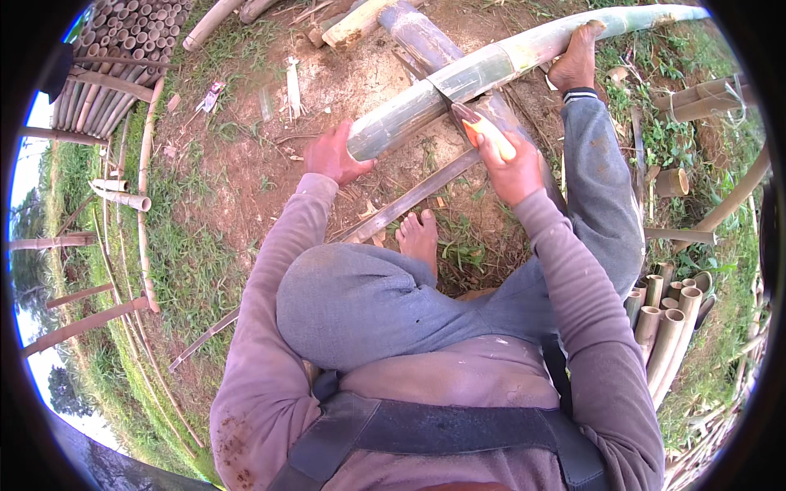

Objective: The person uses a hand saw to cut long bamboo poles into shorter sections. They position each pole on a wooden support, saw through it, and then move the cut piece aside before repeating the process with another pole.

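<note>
A thick green-grey bamboo pole (475, 69) lies slantwise ahead of me, propped on a wooden beam (422, 34). At its near left end my left hand (332, 154) grips the cut edge, thumb below and fingers against the end. My right hand (514, 168) is closed round the orange-and-white handle of a hand saw (470, 121). Its dark blade is seen almost edge-on and meets the pole's near side around the middle; how deep it sits cannot be made out. My bare right foot (575, 56) presses on the pole farther right.
A flat bamboo strip (413, 195) slopes across the dirt by my left foot (418, 240). Short cut bamboo tubes (665, 327) stand at the right. Many bamboo pieces are stacked on a rack (106, 86) at the far left, beside a bamboo rail (147, 188).
</note>
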A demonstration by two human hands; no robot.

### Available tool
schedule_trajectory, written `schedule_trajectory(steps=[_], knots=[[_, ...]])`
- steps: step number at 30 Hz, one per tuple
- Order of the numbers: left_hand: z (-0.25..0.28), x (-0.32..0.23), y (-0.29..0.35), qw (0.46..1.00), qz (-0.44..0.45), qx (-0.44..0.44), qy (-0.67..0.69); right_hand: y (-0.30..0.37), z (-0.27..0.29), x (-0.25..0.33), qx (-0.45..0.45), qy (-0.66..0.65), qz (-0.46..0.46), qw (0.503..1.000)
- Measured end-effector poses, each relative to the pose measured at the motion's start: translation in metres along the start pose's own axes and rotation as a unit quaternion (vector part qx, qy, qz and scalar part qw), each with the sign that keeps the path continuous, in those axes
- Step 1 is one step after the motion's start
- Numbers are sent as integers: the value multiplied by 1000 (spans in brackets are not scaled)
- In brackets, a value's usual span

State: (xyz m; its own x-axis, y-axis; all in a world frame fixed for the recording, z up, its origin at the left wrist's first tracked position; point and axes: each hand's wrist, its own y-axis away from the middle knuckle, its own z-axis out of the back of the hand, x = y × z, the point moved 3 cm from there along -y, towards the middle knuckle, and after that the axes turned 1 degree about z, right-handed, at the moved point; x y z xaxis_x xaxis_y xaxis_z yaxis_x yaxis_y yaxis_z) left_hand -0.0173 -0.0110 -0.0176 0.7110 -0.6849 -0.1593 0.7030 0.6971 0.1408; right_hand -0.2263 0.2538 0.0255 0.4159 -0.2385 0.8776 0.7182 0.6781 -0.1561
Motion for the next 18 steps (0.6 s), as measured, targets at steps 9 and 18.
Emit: schedule_trajectory(steps=[9, 18], knots=[[-10, 21, 20, 1000, 3, -14, 18, 86, 70, 43, 40, 45, 1, 998], [-7, 4, -2, 999, -23, -40, 29, -45, -33, -4, -3, 37, -38, 999]])
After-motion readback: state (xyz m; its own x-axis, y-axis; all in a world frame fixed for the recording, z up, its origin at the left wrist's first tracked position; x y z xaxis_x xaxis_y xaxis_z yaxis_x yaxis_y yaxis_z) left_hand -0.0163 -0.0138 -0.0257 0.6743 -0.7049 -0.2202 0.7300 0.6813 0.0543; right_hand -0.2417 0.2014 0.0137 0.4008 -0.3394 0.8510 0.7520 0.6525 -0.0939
